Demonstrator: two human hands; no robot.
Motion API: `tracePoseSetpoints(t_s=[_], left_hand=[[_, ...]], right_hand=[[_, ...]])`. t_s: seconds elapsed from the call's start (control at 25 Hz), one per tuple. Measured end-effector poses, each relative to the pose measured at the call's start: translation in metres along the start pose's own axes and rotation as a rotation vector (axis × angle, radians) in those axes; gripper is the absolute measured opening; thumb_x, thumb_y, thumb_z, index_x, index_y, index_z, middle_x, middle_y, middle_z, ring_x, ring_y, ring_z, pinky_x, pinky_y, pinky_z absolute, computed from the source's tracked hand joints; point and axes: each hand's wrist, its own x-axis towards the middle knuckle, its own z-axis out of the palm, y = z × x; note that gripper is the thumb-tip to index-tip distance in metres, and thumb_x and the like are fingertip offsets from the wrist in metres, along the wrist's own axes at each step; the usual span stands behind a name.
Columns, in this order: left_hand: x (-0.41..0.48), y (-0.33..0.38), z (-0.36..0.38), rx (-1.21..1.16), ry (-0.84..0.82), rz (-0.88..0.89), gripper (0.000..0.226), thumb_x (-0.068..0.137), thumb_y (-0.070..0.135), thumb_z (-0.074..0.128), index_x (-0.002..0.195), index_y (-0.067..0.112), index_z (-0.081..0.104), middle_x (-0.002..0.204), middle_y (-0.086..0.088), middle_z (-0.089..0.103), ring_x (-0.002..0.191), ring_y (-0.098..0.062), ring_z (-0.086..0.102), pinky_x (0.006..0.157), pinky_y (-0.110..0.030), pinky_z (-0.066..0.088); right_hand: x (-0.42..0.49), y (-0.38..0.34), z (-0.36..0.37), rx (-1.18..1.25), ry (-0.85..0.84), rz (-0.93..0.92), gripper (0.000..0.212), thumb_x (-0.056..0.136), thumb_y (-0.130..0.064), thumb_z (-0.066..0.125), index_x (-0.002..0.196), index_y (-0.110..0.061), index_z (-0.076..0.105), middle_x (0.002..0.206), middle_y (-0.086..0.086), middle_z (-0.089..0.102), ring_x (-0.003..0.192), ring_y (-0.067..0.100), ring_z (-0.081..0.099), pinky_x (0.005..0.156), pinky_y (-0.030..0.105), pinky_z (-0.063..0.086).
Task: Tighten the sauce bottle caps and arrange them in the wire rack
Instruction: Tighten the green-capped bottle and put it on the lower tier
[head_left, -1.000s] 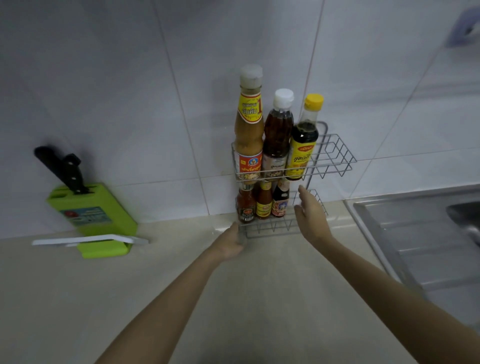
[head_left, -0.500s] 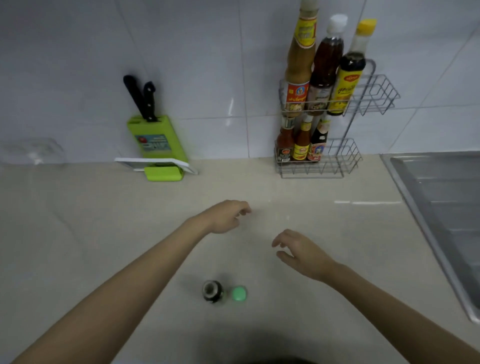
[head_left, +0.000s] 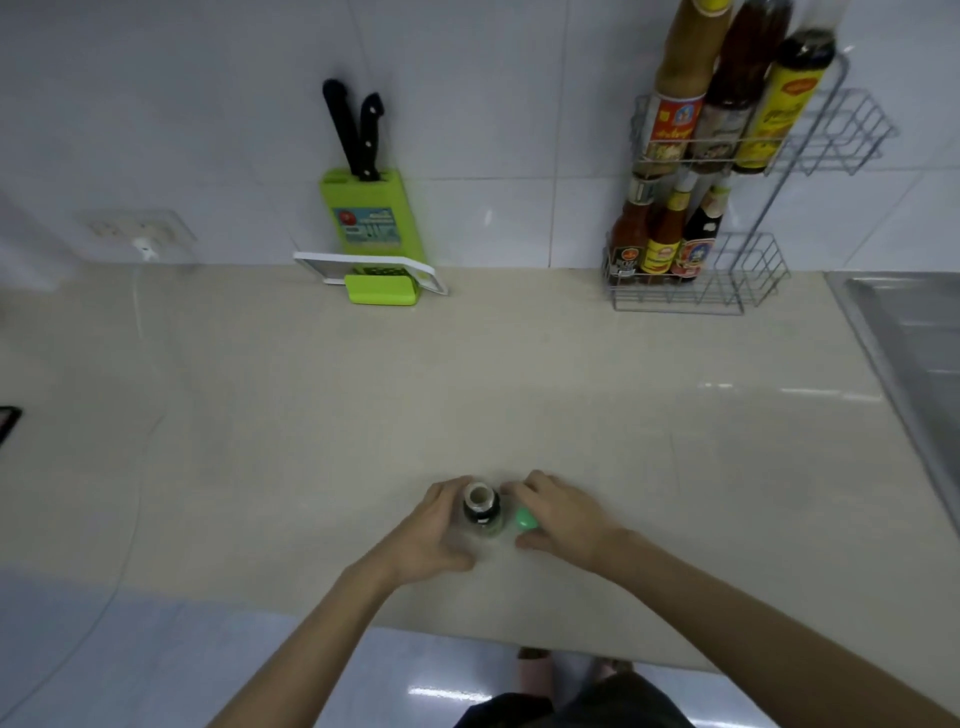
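An uncapped dark sauce bottle (head_left: 482, 510) stands near the counter's front edge, seen from above. My left hand (head_left: 435, 530) wraps around its left side. Just right of it lies a green cap (head_left: 524, 518), and the fingers of my right hand (head_left: 561, 514) close around it. At the back right stands a two-tier wire rack (head_left: 748, 270). Three tall bottles (head_left: 727, 104) fill the left of its upper tier, and three small bottles (head_left: 660, 239) sit in the lower tier. The right side of each tier holds nothing.
A green knife block (head_left: 371, 218) with two black-handled knives leans on the tiled wall, a white board (head_left: 363, 267) at its foot. A steel sink (head_left: 904, 353) borders the counter on the right. A wall socket (head_left: 137, 231) sits at the left.
Both hands have drawn back from the rack to the counter's front. The view has tilted down. My left hand has taken the uncapped bottle and my right hand has closed on the green cap.
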Motion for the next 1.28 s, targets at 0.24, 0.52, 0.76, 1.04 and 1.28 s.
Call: tracePoseSetpoints(t_s=[0.24, 0.52, 0.76, 1.04, 1.28], left_hand=[[0.008, 0.009, 0.025, -0.170, 0.285, 0.009, 0.042, 0.073, 0.034, 0.080, 0.108, 0.037, 0.058, 0.106, 0.012, 0.071, 0.099, -0.003, 0.067, 0.093, -0.033, 0.053], [0.043, 0.060, 0.016, -0.186, 0.256, 0.086, 0.055, 0.069, 0.052, 0.070, 0.113, 0.020, 0.060, 0.104, 0.002, 0.070, 0.094, -0.012, 0.067, 0.087, -0.035, 0.055], [0.075, 0.115, 0.001, -0.165, 0.253, 0.181, 0.061, 0.064, 0.059, 0.068, 0.111, 0.020, 0.063, 0.096, 0.003, 0.068, 0.086, -0.014, 0.064, 0.083, -0.035, 0.054], [0.087, 0.157, -0.007, -0.258, 0.116, 0.257, 0.023, 0.074, 0.042, 0.078, 0.082, 0.029, 0.060, 0.073, 0.010, 0.054, 0.063, -0.005, 0.046, 0.064, -0.024, 0.039], [0.094, 0.172, -0.008, -0.308, -0.010, 0.262, 0.044, 0.071, 0.051, 0.074, 0.104, 0.023, 0.065, 0.097, -0.010, 0.066, 0.084, -0.012, 0.055, 0.078, -0.033, 0.046]], right_hand=[[-0.006, 0.009, -0.001, 0.162, 0.119, 0.059, 0.037, 0.088, -0.022, 0.061, 0.123, -0.010, 0.052, 0.120, 0.013, 0.051, 0.109, 0.031, 0.054, 0.092, 0.035, 0.043], [-0.037, 0.029, -0.078, 0.490, 0.512, -0.070, 0.033, 0.091, -0.021, 0.060, 0.122, -0.012, 0.059, 0.111, -0.001, 0.057, 0.100, 0.010, 0.060, 0.094, 0.018, 0.047], [-0.057, 0.053, -0.126, 0.420, 0.680, -0.072, 0.034, 0.094, -0.014, 0.056, 0.127, -0.012, 0.057, 0.112, -0.005, 0.055, 0.104, -0.007, 0.052, 0.090, 0.009, 0.043], [-0.076, 0.068, -0.174, 0.444, 0.637, -0.067, 0.041, 0.093, -0.018, 0.057, 0.133, -0.019, 0.052, 0.116, -0.005, 0.059, 0.105, 0.005, 0.060, 0.094, 0.017, 0.048], [-0.084, 0.080, -0.201, 0.266, 0.514, -0.116, 0.036, 0.096, -0.021, 0.051, 0.132, -0.023, 0.055, 0.110, -0.005, 0.062, 0.101, 0.008, 0.056, 0.087, 0.021, 0.045]])
